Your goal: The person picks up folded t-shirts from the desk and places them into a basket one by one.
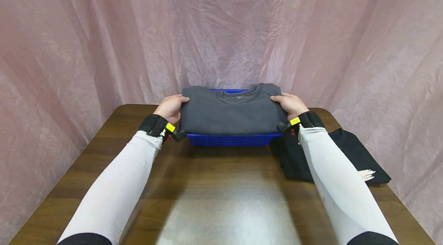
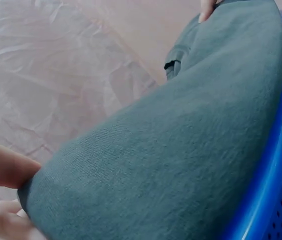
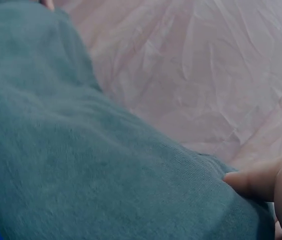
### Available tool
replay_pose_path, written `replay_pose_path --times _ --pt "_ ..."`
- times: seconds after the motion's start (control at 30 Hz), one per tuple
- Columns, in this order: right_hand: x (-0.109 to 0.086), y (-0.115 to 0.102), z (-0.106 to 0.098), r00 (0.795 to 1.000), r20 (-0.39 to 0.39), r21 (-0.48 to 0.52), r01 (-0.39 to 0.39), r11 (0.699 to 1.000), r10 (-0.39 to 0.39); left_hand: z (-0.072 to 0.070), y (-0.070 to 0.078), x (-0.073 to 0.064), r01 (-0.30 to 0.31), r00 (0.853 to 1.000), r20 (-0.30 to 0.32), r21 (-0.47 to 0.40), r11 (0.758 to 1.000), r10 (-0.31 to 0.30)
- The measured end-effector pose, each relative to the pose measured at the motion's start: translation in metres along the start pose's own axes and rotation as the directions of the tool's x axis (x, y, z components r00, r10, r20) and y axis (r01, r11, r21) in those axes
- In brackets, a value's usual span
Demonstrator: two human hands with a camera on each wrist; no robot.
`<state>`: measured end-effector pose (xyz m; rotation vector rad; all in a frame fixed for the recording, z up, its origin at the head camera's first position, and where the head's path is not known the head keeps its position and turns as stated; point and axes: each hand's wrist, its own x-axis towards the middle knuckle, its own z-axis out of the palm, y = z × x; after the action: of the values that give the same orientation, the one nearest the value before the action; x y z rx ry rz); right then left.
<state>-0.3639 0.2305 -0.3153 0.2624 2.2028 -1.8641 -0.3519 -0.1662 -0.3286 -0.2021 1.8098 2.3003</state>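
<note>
A person's left hand and right hand pinch opposite sides of a folded gray shirt, which spans the gap between them over a blue basket; a black garment lies on the surface outward of the right hand. Level hands, light grips and even tension should best preserve the folds.

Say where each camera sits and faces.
Head: on the head, facing forward and down at the gray shirt; left grip, right grip and sleeves show.
Left wrist: on that wrist, looking across the shirt; left grip near, right grip partly at top.
Right wrist: on that wrist, looking across the shirt; right grip near, left grip partly at top.
Both wrist views share shirt and pink curtain.
</note>
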Motion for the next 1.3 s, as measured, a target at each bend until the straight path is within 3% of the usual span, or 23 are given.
replay_pose_path --times 0.13,0.3,0.37,0.43,0.53,0.6,0.67,0.8,1.03,1.3 --pt "0.005 0.0 0.003 1.0 -0.011 0.05 0.002 0.999 -0.002 0.003 -0.002 0.005 -0.026 1.0 -0.015 -0.063 0.998 0.025" --pt "0.007 0.004 0.001 0.992 0.123 0.19 -0.015 0.982 -0.009 0.005 -0.007 0.007 -0.023 0.999 0.031 -0.053 0.998 0.025" --pt "0.005 0.007 0.001 0.991 0.13 0.184 -0.006 0.983 -0.019 0.006 -0.009 0.003 -0.015 1.0 0.026 0.009 1.0 0.014" --pt "0.001 0.009 -0.001 0.995 0.086 0.113 0.041 0.993 -0.051 0.007 -0.008 -0.005 -0.023 1.0 -0.009 0.098 0.995 0.024" --pt "-0.012 0.009 -0.005 0.991 -0.027 -0.026 0.129 0.991 -0.13 0.005 -0.004 -0.019 -0.069 0.993 -0.08 0.241 0.968 0.09" --pt "-0.019 0.009 -0.011 0.984 -0.051 -0.057 0.167 0.984 -0.169 0.003 -0.001 -0.028 -0.11 0.985 -0.096 0.293 0.95 0.143" --pt "-0.025 0.008 -0.016 0.983 -0.047 -0.063 0.173 0.983 -0.176 0.0 0.001 -0.036 -0.137 0.983 -0.075 0.304 0.943 0.167" --pt "-0.034 0.014 -0.025 0.988 0.003 -0.074 0.157 0.985 -0.157 -0.004 -0.003 -0.047 -0.148 0.988 0.0 0.265 0.953 0.154" --pt "-0.054 0.034 -0.035 0.98 0.038 -0.096 0.198 0.976 -0.195 -0.002 -0.024 -0.064 -0.169 0.985 0.078 0.235 0.957 0.155" --pt "-0.083 0.059 -0.043 0.961 0.091 -0.098 0.271 0.958 -0.262 0.011 -0.05 -0.085 -0.178 0.977 0.16 0.249 0.952 0.141"
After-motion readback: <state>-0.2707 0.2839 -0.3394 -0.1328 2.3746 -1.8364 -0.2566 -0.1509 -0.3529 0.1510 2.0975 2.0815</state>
